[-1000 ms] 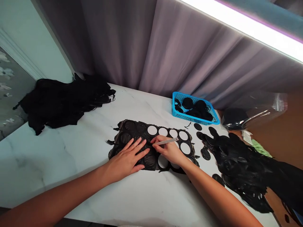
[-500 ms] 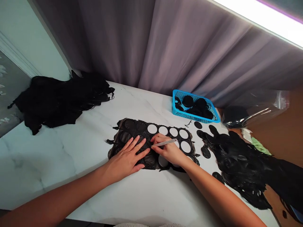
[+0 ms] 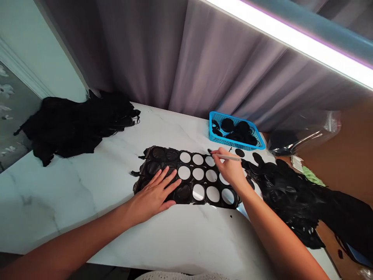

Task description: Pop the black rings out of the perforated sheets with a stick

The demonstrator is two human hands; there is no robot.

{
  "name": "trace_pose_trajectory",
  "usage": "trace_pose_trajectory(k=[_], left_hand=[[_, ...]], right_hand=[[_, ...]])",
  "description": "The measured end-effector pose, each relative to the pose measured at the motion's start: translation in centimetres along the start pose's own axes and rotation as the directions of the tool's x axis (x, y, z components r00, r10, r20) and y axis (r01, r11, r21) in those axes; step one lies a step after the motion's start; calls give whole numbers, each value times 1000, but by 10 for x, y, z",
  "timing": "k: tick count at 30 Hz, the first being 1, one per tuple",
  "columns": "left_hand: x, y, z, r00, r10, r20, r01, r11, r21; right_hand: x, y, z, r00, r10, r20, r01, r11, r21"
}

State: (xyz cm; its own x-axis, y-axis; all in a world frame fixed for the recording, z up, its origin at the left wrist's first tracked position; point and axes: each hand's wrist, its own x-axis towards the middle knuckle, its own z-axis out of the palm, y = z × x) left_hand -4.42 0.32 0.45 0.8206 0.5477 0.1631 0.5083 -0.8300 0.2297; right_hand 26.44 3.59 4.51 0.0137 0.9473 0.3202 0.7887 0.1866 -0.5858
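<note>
The left hand (image 3: 153,196) lies open, fingers spread, pressing flat on a black sheet (image 3: 183,193) with round holes on the side ahead of the right hand and discs still seated under the left. The right hand (image 3: 230,167) pinches a slim pale tool (image 3: 225,156), its tip at the sheet's far edge. Beyond that hand sit a blue plastic basket (image 3: 211,130) of black discs and a heap of black cut-outs (image 3: 279,186).

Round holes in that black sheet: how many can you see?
10. In the perforated black sheet on the white marble table, the round holes run three in the top row, four in the middle and three in the bottom. More may be hidden under the right hand.
</note>
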Motion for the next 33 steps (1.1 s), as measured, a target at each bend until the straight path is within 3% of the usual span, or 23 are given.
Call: trace_pose_trajectory(k=[5,10,15,23,26,31,33], left_hand=[[-19,19,-3,997,72,-8,-72,997,-1],[-31,27,0,999,49,-19,-49,999,18],[-33,23,0,997,71,26,-72,997,14],[-34,22,0,996,64,60,-64,998,2],[-35,22,0,997,62,47,-61,998,-13],[-36,22,2,999,46,20,-45,999,-26],[-36,23,1,999,43,21,-42,999,-28]], right_hand=[[-52,-51,17,948,-121,293,67,980,189],[-74,-65,33,879,-171,446,24,948,317],[-78,-63,37,867,-217,449,7,906,423],[-76,-64,35,864,-191,465,-30,904,426],[-84,-67,42,871,-217,440,33,920,390],[-94,-60,51,855,-336,395,290,941,174],[-80,-42,43,913,-263,311,253,965,74]])
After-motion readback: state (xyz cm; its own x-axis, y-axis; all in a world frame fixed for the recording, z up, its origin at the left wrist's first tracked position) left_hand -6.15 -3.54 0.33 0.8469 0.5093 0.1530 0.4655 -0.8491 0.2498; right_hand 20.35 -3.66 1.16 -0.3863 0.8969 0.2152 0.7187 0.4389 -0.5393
